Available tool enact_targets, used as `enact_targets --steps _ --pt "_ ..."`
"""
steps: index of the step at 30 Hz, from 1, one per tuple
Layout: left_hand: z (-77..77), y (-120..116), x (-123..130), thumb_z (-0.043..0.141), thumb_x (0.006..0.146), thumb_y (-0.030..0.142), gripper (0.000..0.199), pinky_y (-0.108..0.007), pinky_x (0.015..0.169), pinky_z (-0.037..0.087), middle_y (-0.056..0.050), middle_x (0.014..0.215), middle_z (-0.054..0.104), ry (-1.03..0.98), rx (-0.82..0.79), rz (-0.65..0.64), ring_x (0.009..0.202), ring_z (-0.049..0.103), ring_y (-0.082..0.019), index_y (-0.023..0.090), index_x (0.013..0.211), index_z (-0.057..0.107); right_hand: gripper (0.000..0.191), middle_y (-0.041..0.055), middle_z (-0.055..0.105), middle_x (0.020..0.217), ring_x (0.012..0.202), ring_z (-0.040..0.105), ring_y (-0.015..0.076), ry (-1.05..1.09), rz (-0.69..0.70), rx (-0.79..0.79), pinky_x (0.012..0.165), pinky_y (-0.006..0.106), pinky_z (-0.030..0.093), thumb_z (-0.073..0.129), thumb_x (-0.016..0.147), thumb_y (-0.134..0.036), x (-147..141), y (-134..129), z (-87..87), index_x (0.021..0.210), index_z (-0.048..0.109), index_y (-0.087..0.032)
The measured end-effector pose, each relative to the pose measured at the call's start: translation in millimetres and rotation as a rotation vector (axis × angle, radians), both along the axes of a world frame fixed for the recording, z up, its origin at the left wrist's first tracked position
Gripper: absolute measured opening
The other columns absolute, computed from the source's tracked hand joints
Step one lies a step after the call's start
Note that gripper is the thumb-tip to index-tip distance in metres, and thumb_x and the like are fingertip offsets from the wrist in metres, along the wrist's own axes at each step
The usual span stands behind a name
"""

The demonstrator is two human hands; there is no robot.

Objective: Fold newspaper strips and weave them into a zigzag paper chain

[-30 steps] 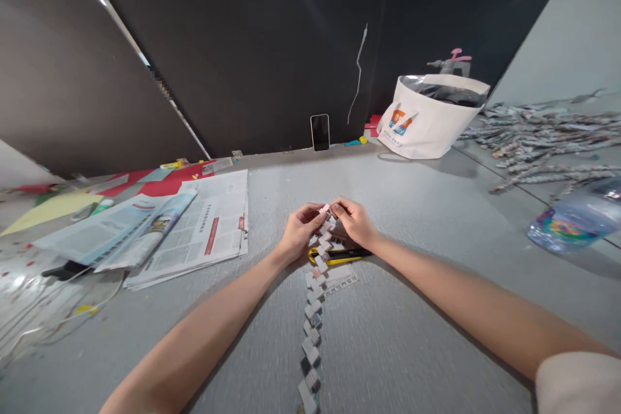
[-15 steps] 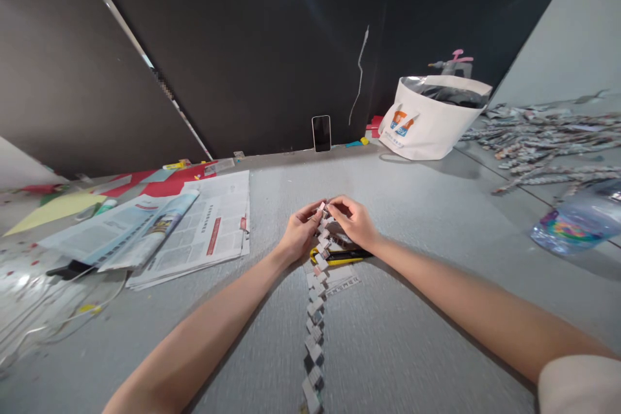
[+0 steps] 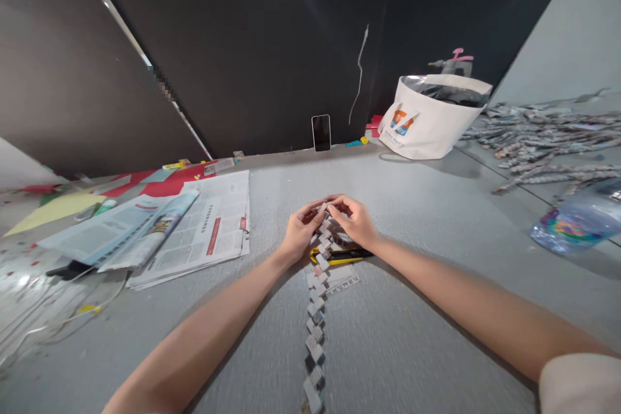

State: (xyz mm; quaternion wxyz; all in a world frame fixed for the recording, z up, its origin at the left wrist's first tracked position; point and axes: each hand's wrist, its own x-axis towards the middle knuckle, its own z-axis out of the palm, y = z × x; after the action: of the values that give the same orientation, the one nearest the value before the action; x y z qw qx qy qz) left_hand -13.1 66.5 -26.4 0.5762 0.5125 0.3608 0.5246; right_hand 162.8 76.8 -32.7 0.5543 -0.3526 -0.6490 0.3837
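A zigzag chain of folded newspaper [image 3: 315, 330] runs from the near table edge up to my two hands. My left hand [image 3: 301, 229] pinches its far end from the left, thumb on top. From the right, my right hand [image 3: 353, 220] has thumb and fingers closed on the tip of the same chain. A yellow and black utility knife [image 3: 344, 257] lies under the chain, beside my right wrist. Beneath the knife and chain is a loose newspaper strip [image 3: 345, 284]. The fingertips partly hide the chain's end.
Folded newspapers [image 3: 213, 220] lie at left, with red paper [image 3: 167, 182] behind and cables [image 3: 53, 323] nearby. A phone [image 3: 321, 133] leans on the black panel. A white bag [image 3: 431, 119], folded paper strands [image 3: 548, 142] and a clear plastic bottle [image 3: 577, 223] stand or lie at right.
Both hands keep hold of the chain's far end, their fingers shifting only slightly. Everything else stays where it was.
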Motion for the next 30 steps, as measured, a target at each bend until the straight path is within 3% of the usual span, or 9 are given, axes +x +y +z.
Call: enact_targets --steps 7,11,16,20,23,30 --pt "5.3 -2.5 -0.6 0.081 0.087 0.046 0.042 -0.035 0.091 0.056 -0.011 0.118 0.079 0.185 0.179 0.099 0.103 0.073 -0.024 0.02 0.12 0.079 0.035 0.0145 0.073 0.127 0.108 0.072 0.0248 -0.047 -0.013 0.006 0.09 0.038 0.056 0.066 0.099 -0.054 1.4 3.9 -2.5 0.094 0.071 -0.02" --pt "4.7 -4.1 -0.9 0.081 0.088 0.039 0.036 -0.036 0.092 0.054 -0.012 0.118 0.079 0.247 0.232 0.141 0.104 0.073 -0.025 0.021 0.118 0.08 0.034 0.0129 0.075 0.12 0.113 0.071 0.0261 -0.127 -0.055 0.079 0.092 0.039 0.055 0.064 0.101 -0.053 2.2 4.5 -2.4 0.092 0.072 -0.021" --pt "-0.6 -4.4 -0.7 0.081 0.087 0.034 0.033 -0.033 0.086 0.053 -0.011 0.111 0.078 0.284 0.297 0.167 0.095 0.07 -0.022 0.023 0.118 0.081 0.037 0.0111 0.075 0.11 0.106 0.072 0.0254 -0.181 -0.075 0.134 0.089 0.038 0.055 0.061 0.103 -0.056 1.5 2.3 -0.1 0.09 0.07 -0.023" --pt "1.2 -4.5 0.5 0.079 0.089 0.037 0.034 -0.034 0.091 0.053 -0.012 0.116 0.078 0.25 0.264 0.155 0.1 0.071 -0.023 0.022 0.119 0.081 0.037 0.0099 0.073 0.107 0.101 0.07 0.0241 -0.168 -0.071 0.127 0.087 0.037 0.053 0.06 0.102 -0.057 0.1 2.5 0.7 0.093 0.068 -0.022" --pt "5.5 -5.3 0.3 0.08 0.088 0.041 0.037 -0.035 0.091 0.054 -0.011 0.109 0.079 0.201 0.196 0.154 0.1 0.072 -0.024 0.022 0.119 0.081 0.035 0.0078 0.071 0.1 0.087 0.067 0.0219 -0.156 -0.062 0.056 0.079 0.035 0.051 0.058 0.103 -0.057 -0.2 2.6 0.6 0.104 0.064 -0.023" --pt "5.3 -5.0 -3.7 0.081 0.086 0.049 0.047 -0.03 0.072 0.051 -0.006 0.089 0.076 0.172 0.109 0.156 0.076 0.064 -0.018 0.02 0.122 0.079 0.047 0.0 0.054 0.07 0.067 0.048 0.0175 -0.302 0.024 0.065 0.064 0.031 0.038 0.049 0.106 -0.059 1.7 1.7 2.2 0.076 0.055 -0.023"
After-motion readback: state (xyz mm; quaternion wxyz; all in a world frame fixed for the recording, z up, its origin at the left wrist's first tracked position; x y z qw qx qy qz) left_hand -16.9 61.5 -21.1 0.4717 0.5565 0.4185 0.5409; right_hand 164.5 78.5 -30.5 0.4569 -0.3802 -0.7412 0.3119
